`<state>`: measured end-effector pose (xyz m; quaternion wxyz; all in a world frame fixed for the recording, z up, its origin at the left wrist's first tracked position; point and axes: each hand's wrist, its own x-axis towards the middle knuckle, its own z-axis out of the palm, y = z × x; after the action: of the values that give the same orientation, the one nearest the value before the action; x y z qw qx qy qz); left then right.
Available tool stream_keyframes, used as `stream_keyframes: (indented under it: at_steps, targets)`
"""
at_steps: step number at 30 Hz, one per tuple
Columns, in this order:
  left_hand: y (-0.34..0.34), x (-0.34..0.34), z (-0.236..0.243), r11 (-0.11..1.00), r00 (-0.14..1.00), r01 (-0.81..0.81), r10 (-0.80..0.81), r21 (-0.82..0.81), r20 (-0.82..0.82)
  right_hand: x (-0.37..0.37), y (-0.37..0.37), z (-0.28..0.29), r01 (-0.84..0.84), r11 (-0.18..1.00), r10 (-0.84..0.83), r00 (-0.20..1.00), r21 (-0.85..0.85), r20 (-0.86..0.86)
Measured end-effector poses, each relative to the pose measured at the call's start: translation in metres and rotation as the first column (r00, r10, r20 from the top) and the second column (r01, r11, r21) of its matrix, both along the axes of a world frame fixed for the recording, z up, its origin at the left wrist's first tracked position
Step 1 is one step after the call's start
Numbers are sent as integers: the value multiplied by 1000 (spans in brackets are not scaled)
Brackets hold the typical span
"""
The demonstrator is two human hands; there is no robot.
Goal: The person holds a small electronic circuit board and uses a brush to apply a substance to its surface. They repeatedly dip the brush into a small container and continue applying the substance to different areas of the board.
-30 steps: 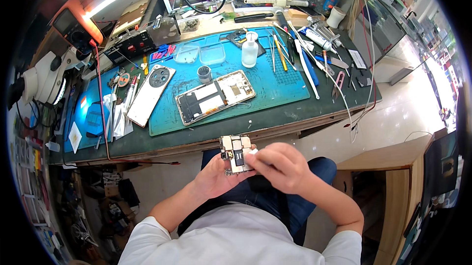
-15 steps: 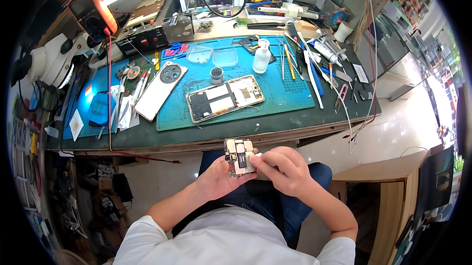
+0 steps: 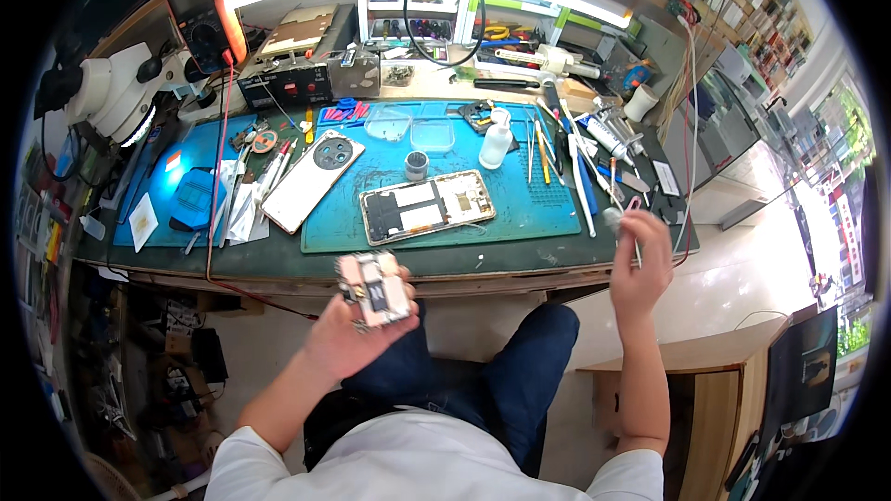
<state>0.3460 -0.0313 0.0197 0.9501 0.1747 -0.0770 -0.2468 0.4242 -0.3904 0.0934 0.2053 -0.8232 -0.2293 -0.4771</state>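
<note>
My left hand [image 3: 357, 329] grips a phone circuit board [image 3: 376, 289] with metal shields and a dark central chip, slightly blurred, below the bench's front edge. My right hand [image 3: 640, 264] is raised at the bench's right edge, fingers pinched on a small whitish piece [image 3: 613, 217], too blurred to name, near long thin tools [image 3: 582, 190]. An opened phone housing [image 3: 427, 208] lies on the blue mat [image 3: 343, 241]. Beside it are a phone with round camera ring [image 3: 306, 185], a small metal jar [image 3: 416, 165] and a white pump bottle [image 3: 495, 143].
At the left stand a microscope [image 3: 111, 88], an orange multimeter [image 3: 204, 13] and a black powered device [image 3: 283, 86]. Red and white cables [image 3: 687, 130] hang at the right. A wooden cabinet [image 3: 715, 417] with a dark screen [image 3: 803, 371] stands at the lower right. Plastic boxes [image 3: 432, 136] sit on the mat.
My right hand has left the board and moved up and right with the whitish piece. My left hand has shifted left with the board. The view has also shifted.
</note>
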Motion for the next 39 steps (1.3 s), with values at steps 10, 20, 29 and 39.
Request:
stream_keyframes:
  at_steps: [10, 20, 29, 39]
  targets:
    - [62, 118, 66, 921, 938, -319, 273, 222, 215, 82, 60, 16, -87, 996, 73, 839, -1, -540]
    - [70, 172, 86, 920, 936, -302, 236, 251, 260, 189, 143, 31, -233, 966, 255, 807, 110, -533]
    - [79, 180, 78, 914, 925, -352, 308, 203, 221, 299, 177, -33, -132, 990, 78, 806, -51, -587]
    - [77, 172, 71, 926, 937, -319, 276, 203, 215, 177, 66, 54, 118, 940, -307, 700, -320, -644]
